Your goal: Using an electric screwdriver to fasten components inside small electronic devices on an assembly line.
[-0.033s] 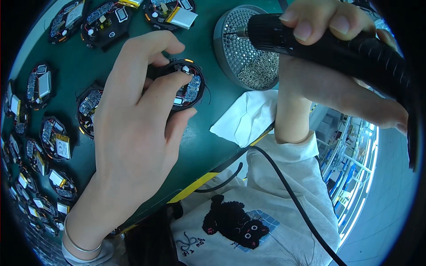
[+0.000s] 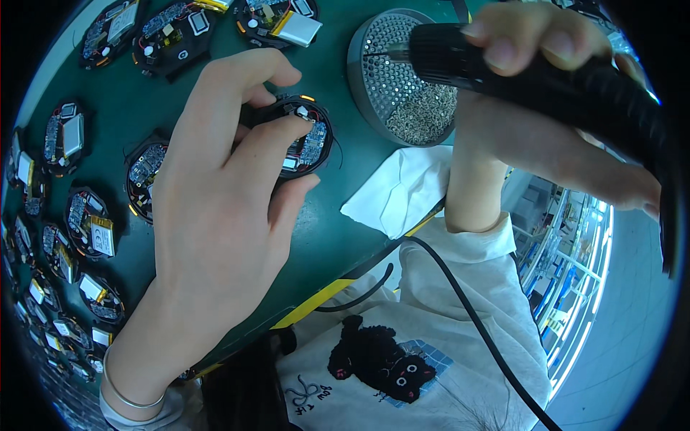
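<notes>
My right hand (image 2: 546,57) is wrapped round a black electric screwdriver (image 2: 496,65). Its bit reaches over a round grey screw tray (image 2: 353,79), above the part with a grid of holes. A heap of small silver screws (image 2: 424,115) lies in the tray's near side. My left hand (image 2: 223,172) rests over a round circuit-board assembly (image 2: 313,144) in a black housing on the table, one fingertip pressed on its board and the other fingers curled about it. Part of that assembly is hidden under the hand. Left of my wrist, another round assembly (image 2: 146,169) is partly covered.
Several similar assemblies with silver batteries (image 2: 92,223) spread over the left of the green table (image 2: 316,223), and more stand along its far edge (image 2: 277,21). A white cloth or bag (image 2: 402,190) lies by the tray. A black cable (image 2: 467,302) hangs across my shirt.
My right hand and the screwdriver have shifted slightly to the right over the tray. The left hand and the assembly under it look unchanged.
</notes>
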A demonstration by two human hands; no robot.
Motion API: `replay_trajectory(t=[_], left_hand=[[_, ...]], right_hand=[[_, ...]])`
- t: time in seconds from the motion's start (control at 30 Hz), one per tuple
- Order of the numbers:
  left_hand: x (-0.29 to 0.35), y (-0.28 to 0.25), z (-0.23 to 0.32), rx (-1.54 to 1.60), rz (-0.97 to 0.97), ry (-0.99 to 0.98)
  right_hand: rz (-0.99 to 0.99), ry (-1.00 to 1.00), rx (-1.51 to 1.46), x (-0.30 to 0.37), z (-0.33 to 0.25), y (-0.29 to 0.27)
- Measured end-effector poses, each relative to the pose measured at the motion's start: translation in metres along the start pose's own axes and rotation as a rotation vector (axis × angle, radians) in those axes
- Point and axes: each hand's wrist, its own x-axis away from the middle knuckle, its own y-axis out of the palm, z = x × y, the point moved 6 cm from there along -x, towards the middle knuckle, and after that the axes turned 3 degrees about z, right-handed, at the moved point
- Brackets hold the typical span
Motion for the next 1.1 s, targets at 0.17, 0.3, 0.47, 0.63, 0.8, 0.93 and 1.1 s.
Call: replay_trajectory(t=[0.17,0.3,0.47,0.63,0.8,0.93,1.1], left_hand=[[0.001,-0.005,-0.004,0.035,0.010,-0.068],[0.004,-0.005,-0.007,0.041,0.020,-0.106],[0.008,-0.006,-0.010,0.031,0.021,-0.096],[-0.003,0.000,-0.002,0.049,0.039,-0.067],[-0.004,0.006,0.003,0.029,0.037,-0.024],[-0.004,0.007,0.002,0.026,-0.007,-0.068],[-0.001,0.007,-0.001,-0.004,0.021,-0.090]], right_hand=[[0.359,0.129,-0.289,0.009,-0.041,0.011],[0.254,0.118,-0.268,-0.005,-0.037,0.049],[0.187,0.101,-0.186,-0.010,-0.029,0.063],[0.204,0.083,-0.212,-0.007,-0.027,0.049],[0.235,0.088,-0.201,-0.002,-0.030,0.049],[0.261,0.089,-0.204,0.000,-0.031,0.053],[0.264,0.075,-0.212,-0.001,-0.029,0.060]])
